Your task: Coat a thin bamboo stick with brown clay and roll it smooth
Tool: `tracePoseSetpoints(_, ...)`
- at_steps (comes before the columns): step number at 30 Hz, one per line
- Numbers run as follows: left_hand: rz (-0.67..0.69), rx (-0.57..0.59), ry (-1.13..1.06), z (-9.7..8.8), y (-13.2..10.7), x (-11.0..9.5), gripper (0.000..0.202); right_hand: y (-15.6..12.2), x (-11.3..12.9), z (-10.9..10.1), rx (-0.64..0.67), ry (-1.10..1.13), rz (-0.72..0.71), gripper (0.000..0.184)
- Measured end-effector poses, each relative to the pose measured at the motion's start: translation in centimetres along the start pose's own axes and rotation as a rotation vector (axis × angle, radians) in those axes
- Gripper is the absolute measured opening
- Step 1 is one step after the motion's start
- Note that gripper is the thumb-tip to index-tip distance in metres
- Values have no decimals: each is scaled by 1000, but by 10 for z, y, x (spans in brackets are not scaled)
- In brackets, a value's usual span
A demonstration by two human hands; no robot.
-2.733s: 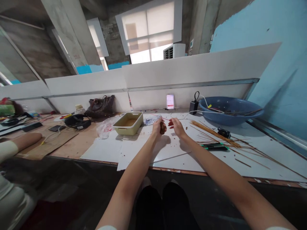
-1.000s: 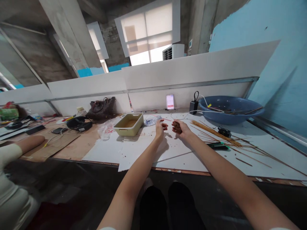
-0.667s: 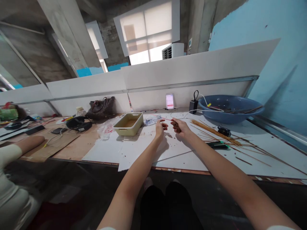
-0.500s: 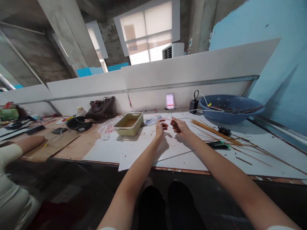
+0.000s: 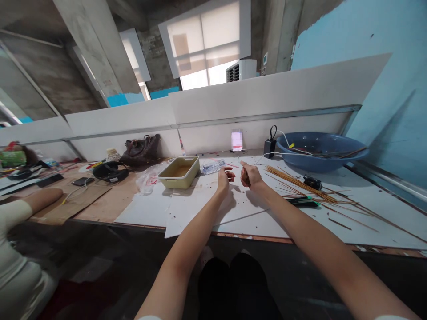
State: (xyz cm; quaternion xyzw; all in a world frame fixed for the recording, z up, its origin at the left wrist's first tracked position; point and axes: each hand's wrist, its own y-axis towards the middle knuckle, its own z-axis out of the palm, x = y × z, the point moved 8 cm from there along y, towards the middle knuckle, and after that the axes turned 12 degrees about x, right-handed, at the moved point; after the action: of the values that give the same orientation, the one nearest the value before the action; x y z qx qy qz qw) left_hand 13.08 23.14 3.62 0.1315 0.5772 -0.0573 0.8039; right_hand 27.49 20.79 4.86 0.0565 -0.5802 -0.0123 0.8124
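Note:
My right hand (image 5: 251, 176) is closed round a small dark brown lump (image 5: 245, 177), held just above the white sheet (image 5: 200, 204) on the table. A hand's width to its left is my left hand (image 5: 224, 178), fingers loosely curled with reddish tips and nothing in them that I can see. A pile of thin wooden sticks (image 5: 300, 186) lies to the right of my right hand.
A yellow tray (image 5: 180, 171) and a clear plastic packet (image 5: 211, 167) lie left of my hands. A blue basin (image 5: 316, 151), a phone (image 5: 236, 140) and a charger (image 5: 268, 147) stand by the back wall. Another person's arm (image 5: 30, 202) rests at far left.
The brown lump has passed from my left hand to my right. Since then my right hand has turned a little and both hands have drifted slightly.

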Motion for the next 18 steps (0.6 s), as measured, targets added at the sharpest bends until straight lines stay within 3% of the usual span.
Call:
tracePoseSetpoints(6,-46,-3,-52,-2,3,6,35,3,-3,3,38,-13,15,70)
tracePoseSetpoints(10,-102,31,-133,3,5,11,44,7,0,5,22,-18,-59,73)
tracePoseSetpoints(14,-202,82,-257,12,6,18,52,-2,5,14,46,-107,-163,61)
tracePoseSetpoints(18,-238,20,-461,4,4,19,49,-17,16,31,98,-204,-253,46)
